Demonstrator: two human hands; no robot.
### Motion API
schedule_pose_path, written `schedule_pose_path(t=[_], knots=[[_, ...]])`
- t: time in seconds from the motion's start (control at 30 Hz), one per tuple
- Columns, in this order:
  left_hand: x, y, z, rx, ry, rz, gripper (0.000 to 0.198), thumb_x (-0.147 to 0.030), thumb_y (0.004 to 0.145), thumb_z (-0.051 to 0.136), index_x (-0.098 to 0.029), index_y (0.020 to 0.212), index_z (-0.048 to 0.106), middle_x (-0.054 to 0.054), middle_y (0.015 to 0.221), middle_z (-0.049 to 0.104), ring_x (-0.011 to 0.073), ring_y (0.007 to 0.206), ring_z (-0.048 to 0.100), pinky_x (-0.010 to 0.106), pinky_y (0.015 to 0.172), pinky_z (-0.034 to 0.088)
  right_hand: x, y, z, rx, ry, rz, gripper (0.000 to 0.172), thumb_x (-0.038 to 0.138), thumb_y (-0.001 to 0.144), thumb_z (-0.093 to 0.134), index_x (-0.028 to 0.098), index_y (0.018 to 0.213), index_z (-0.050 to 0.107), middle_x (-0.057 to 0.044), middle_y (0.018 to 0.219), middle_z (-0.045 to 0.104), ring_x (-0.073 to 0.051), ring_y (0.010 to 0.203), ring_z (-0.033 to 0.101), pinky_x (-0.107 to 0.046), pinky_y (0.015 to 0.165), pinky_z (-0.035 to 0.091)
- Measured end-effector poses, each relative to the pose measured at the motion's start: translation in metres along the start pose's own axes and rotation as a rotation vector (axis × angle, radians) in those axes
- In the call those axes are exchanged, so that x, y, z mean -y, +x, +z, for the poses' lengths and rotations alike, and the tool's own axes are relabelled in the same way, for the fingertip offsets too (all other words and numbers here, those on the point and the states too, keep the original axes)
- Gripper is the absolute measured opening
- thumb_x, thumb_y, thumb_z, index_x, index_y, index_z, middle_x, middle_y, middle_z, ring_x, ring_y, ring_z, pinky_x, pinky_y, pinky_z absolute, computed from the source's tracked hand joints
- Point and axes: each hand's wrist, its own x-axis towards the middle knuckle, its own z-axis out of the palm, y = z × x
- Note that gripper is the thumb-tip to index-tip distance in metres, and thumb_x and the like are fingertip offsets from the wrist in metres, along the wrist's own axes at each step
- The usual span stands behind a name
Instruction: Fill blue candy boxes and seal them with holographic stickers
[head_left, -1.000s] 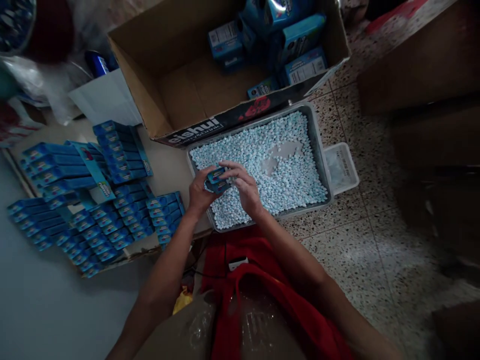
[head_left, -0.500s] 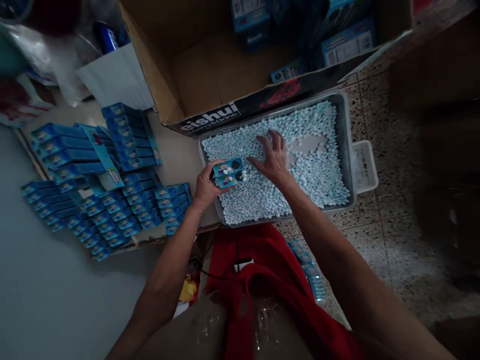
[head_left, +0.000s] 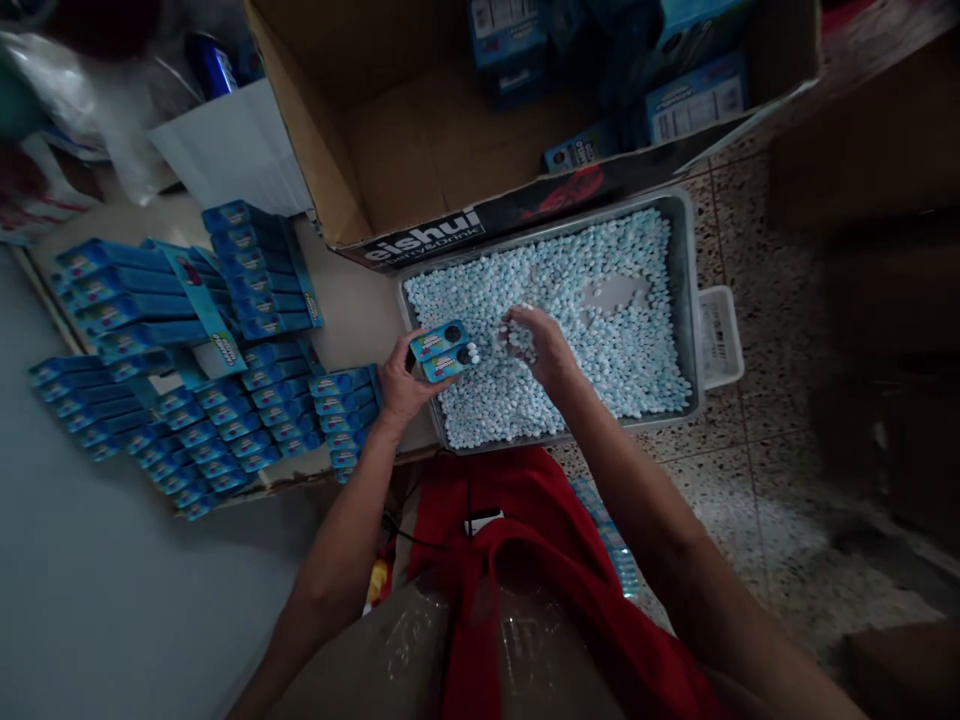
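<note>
Two small blue candy boxes [head_left: 439,350], side by side, are gripped in my left hand [head_left: 399,378] over the left end of the tray. Dark round openings show on their faces, and a few pale candies sit at the lower one's edge. My right hand [head_left: 546,345] is curled around a scoop of candies [head_left: 519,338], just right of the boxes. Beneath both hands lies a grey plastic tray [head_left: 694,300], spread with pale blue and white candies [head_left: 495,405]; a bare patch of its bottom shows at the right.
Behind the tray stands an open cardboard carton [head_left: 420,235] with blue boxes inside. Stacked blue boxes [head_left: 225,420] cover the table at left. A small clear container [head_left: 721,335] sits beyond the tray's right end, above a speckled floor [head_left: 720,490].
My right hand has gone from spread fingers over the candies to a cupped grip with candies in it. My left hand has shifted slightly left with the boxes, and loose candies on their faces are gone.
</note>
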Motion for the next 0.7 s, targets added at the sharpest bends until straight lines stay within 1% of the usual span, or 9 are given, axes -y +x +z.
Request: schedule_pose_path(t=[0.07,0.13,0.23,0.37,0.4,0.47,0.57,0.63,0.7], knots=[[-0.007,0.002,0.004,0.044,0.015,0.011,0.082,-0.050,0.059,0.098,-0.023,0.128,0.062,0.007,0.118,0.076,0.0276,0.107,0.075,0.041,0.096,0.061,0.015,-0.019,0.016,0.070,0.219,-0.051,0.039,0.065,0.083,0.064,0.026,0.084,0.065,-0.003,0.088,0.070,-0.021,0.082,0.067,-0.034,0.071,0.055],[-0.015,0.005,0.005,0.089,0.045,0.017,0.081,-0.049,0.059,0.097,-0.022,0.127,0.063,0.007,0.119,0.076,0.0272,0.107,0.075,0.039,0.097,0.061,0.026,-0.035,0.033,0.068,0.277,-0.190,0.039,0.064,0.086,0.059,0.026,0.079,0.064,-0.004,0.093,0.071,-0.022,0.087,0.068,-0.038,0.083,0.056],[-0.025,0.009,0.002,0.145,0.116,0.046,0.077,-0.047,0.062,0.096,-0.021,0.127,0.063,0.009,0.121,0.076,0.0279,0.109,0.075,0.039,0.098,0.060,0.029,-0.045,0.057,0.003,0.183,-0.404,0.042,0.062,0.091,0.053,0.026,0.071,0.063,-0.005,0.095,0.070,-0.024,0.097,0.068,-0.042,0.098,0.053],[-0.029,0.013,-0.003,0.314,0.233,0.157,0.073,-0.038,0.063,0.095,-0.022,0.128,0.066,0.009,0.124,0.075,0.0314,0.116,0.072,0.044,0.105,0.057,0.015,-0.046,0.067,-0.039,0.076,-0.526,0.046,0.061,0.097,0.051,0.026,0.073,0.065,-0.004,0.093,0.071,-0.024,0.101,0.067,-0.042,0.102,0.051],[-0.029,0.014,-0.003,0.336,0.246,0.165,0.072,-0.037,0.064,0.094,-0.022,0.128,0.066,0.009,0.125,0.075,0.0315,0.117,0.072,0.044,0.105,0.057,0.011,-0.047,0.064,-0.058,0.066,-0.541,0.046,0.061,0.098,0.050,0.025,0.074,0.067,-0.004,0.095,0.072,-0.025,0.103,0.068,-0.043,0.104,0.050],[-0.027,0.016,-0.004,0.287,0.256,0.146,0.070,-0.038,0.067,0.092,-0.023,0.130,0.065,0.009,0.126,0.075,0.0308,0.117,0.072,0.043,0.105,0.058,0.004,-0.050,0.048,-0.108,0.038,-0.548,0.048,0.058,0.101,0.047,0.025,0.075,0.070,-0.004,0.100,0.076,-0.025,0.111,0.068,-0.045,0.111,0.047],[-0.026,0.019,-0.001,0.233,0.246,0.161,0.066,-0.036,0.072,0.089,-0.023,0.133,0.064,0.010,0.130,0.074,0.0299,0.121,0.071,0.043,0.108,0.056,-0.007,-0.058,0.010,-0.212,-0.058,-0.459,0.045,0.054,0.102,0.049,0.024,0.080,0.075,-0.004,0.109,0.079,-0.025,0.123,0.066,-0.046,0.118,0.040],[-0.028,0.022,0.002,0.304,0.229,0.220,0.067,-0.034,0.072,0.089,-0.023,0.134,0.065,0.010,0.133,0.073,0.0302,0.125,0.069,0.043,0.112,0.054,-0.016,-0.063,-0.016,-0.334,-0.140,-0.356,0.039,0.053,0.098,0.057,0.022,0.083,0.076,-0.005,0.105,0.078,-0.025,0.115,0.068,-0.044,0.112,0.044],[-0.031,0.024,0.005,0.291,0.231,0.233,0.068,-0.036,0.073,0.089,-0.023,0.135,0.064,0.010,0.136,0.072,0.0306,0.128,0.068,0.043,0.115,0.052,-0.026,-0.067,-0.036,-0.453,-0.196,-0.274,0.036,0.055,0.092,0.064,0.021,0.084,0.073,-0.004,0.092,0.075,-0.023,0.099,0.068,-0.040,0.100,0.048]])
